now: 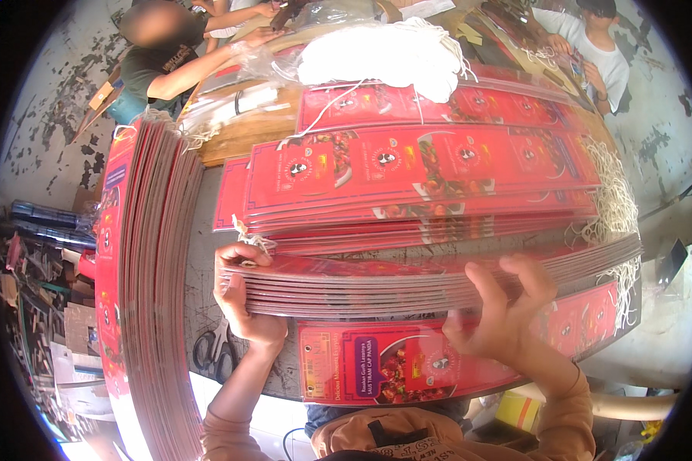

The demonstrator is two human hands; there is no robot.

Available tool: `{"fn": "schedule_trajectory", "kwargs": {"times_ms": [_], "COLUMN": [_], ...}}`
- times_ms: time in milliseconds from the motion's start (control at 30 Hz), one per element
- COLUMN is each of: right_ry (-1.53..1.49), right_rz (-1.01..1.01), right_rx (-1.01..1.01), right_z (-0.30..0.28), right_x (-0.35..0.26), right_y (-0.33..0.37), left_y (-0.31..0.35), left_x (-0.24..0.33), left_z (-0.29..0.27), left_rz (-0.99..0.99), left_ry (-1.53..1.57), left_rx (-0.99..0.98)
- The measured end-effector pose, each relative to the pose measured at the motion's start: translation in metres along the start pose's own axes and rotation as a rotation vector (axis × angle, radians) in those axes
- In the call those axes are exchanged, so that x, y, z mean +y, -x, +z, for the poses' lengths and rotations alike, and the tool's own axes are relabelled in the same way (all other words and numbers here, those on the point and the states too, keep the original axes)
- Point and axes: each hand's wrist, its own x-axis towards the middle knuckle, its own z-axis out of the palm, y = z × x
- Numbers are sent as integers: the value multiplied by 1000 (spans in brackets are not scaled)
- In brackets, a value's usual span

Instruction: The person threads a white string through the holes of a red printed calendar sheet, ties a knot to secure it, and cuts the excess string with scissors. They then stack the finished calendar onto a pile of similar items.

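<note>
My left hand (247, 296) is closed on the left end of a stack of long, thin red printed boards (361, 290). The stack stands on edge, showing grey layered edges toward me. Farther right along the same stack, my right hand (504, 311) has its fingers curled over the top and its thumb at the near side. Between the stack and me, another red printed board (407, 361) lies flat, printed with food pictures. White strings (621, 284) hang at the boards' right end. A pair of scissors (217, 349) lies beside my left forearm.
Beyond the held stack, more red boards (377, 173) lie in piles, topped by a white string bundle (384, 58). A tall pile of boards (158, 284) stands at the left. Two people work across the table, at the far left (158, 58) and far right (596, 54).
</note>
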Motion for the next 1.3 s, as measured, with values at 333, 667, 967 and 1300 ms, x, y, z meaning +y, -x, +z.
{"fn": "schedule_trajectory", "kwargs": {"times_ms": [333,667,967,1300], "right_ry": [174,141,173,-22], "right_rz": [-92,24,28,284], "right_rx": [-97,-420,-418,-534], "right_z": [9,17,11,-71], "right_x": [18,27,23,31], "right_y": [-10,1,-1,20], "left_y": [-6,-10,-11,114], "left_x": [-5,-18,-3,70], "left_z": [-1,0,5,-27], "left_rz": [-89,5,96,234], "left_ry": [-150,-646,-778,-1211], "left_rx": [98,22,-83,-288]}}
